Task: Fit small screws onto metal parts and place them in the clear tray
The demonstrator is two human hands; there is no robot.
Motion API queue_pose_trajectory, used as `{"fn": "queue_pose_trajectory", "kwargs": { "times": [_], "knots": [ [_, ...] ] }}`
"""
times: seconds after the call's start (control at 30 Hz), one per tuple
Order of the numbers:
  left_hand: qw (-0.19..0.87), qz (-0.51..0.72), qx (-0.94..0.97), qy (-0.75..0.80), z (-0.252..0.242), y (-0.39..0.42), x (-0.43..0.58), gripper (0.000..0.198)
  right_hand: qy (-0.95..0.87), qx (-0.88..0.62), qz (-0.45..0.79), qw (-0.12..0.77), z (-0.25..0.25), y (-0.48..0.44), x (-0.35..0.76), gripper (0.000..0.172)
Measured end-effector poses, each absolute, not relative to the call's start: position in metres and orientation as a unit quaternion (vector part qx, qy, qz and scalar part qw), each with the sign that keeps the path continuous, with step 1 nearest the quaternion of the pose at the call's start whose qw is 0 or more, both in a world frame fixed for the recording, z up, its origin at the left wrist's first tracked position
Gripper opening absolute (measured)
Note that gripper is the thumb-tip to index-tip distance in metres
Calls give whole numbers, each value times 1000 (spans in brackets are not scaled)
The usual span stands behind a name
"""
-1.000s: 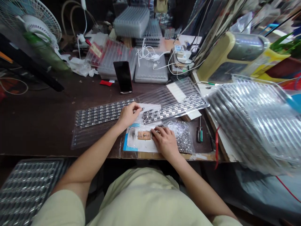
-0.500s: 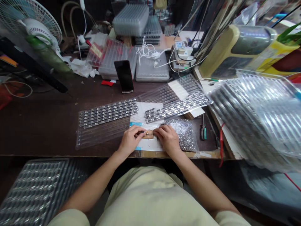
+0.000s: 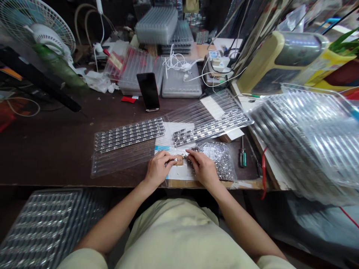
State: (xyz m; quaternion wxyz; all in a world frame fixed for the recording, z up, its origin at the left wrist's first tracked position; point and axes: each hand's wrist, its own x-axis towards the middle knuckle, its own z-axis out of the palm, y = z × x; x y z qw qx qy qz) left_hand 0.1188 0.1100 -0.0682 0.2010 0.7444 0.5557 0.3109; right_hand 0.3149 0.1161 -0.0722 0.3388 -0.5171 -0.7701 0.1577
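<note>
My left hand (image 3: 159, 167) pinches a small dark metal part (image 3: 170, 161) at the left side of a small tan block (image 3: 180, 160). Just right of the block is my right hand (image 3: 203, 166), its thumb and index finger apart near some small shiny pieces (image 3: 185, 155); whether it touches one is too small to tell. Under the block lies a white sheet (image 3: 179, 173). Beside my right hand rests a clear bag of small metal pieces (image 3: 224, 160). Beyond my hands, rows of metal strips fill parts of a left clear tray (image 3: 129, 134) and a right one (image 3: 193, 114).
A phone (image 3: 148, 91) stands upright behind the trays. A green-handled screwdriver (image 3: 242, 157) lies right of the bag. Stacked clear trays (image 3: 303, 138) cover the right side, with more filled trays (image 3: 42, 224) at lower left. A fan (image 3: 42, 31) stands at the back left.
My left hand has shifted slightly right and down. My right hand has moved a little right, away from the block, and its thumb and index finger have spread apart.
</note>
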Motion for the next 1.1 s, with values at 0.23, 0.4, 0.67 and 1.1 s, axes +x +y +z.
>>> {"fn": "queue_pose_trajectory", "kwargs": {
  "times": [0.23,0.4,0.67,1.1],
  "knots": [
    [253,424,657,570,-69,113,111,11,-781,-535,132,293,-67,116,290,14],
    [257,453,634,572,-71,112,106,13,-803,-515,92,286,-70,117,274,11],
    [261,449,632,575,-71,112,108,13,-838,-507,6,203,-78,117,298,24],
    [238,385,703,549,-63,115,121,12,-809,-509,49,290,-80,118,301,14]
  ]
}}
